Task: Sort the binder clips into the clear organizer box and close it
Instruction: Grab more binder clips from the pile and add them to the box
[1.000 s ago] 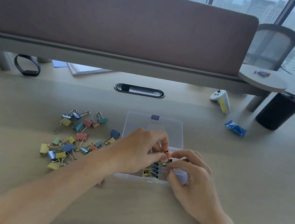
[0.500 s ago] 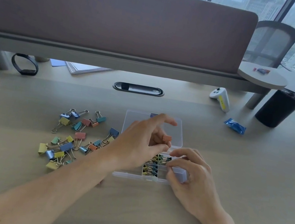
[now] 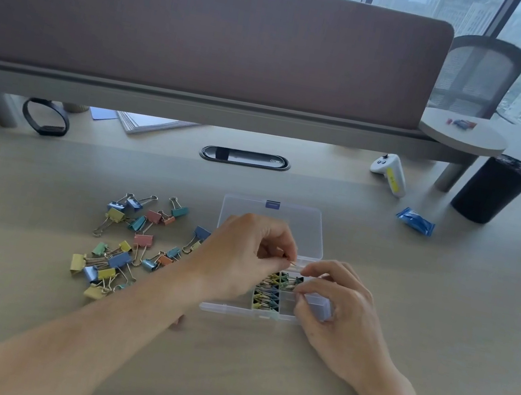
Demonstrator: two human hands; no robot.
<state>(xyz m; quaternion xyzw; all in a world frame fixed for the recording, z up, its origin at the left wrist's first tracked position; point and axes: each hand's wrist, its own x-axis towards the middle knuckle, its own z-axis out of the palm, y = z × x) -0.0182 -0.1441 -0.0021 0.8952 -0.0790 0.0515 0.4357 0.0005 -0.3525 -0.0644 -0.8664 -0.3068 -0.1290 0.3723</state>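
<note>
The clear organizer box (image 3: pixel 232 310) lies open on the desk, its lid (image 3: pixel 303 225) folded back flat. Several small clips (image 3: pixel 270 289) fill its middle compartments. My left hand (image 3: pixel 241 256) hovers over the box's back edge and pinches a binder clip (image 3: pixel 291 262). My fingers hide most of that clip, so only its wire handle shows. My right hand (image 3: pixel 337 308) curls round the right end of the box, fingertips close to those of the left hand. A loose pile of coloured binder clips (image 3: pixel 132 244) lies on the desk left of the box.
At the back right stand a black cylinder (image 3: pixel 494 188), a white controller (image 3: pixel 390 173) and a blue packet (image 3: pixel 415 220). A cable slot (image 3: pixel 245 158), papers (image 3: pixel 150 124) and a black band (image 3: pixel 45 117) lie under the partition shelf.
My left hand, which had lifted an orange clip above the lid, has come back down to the box's back edge with its fingers curled. My right hand has stayed on the box.
</note>
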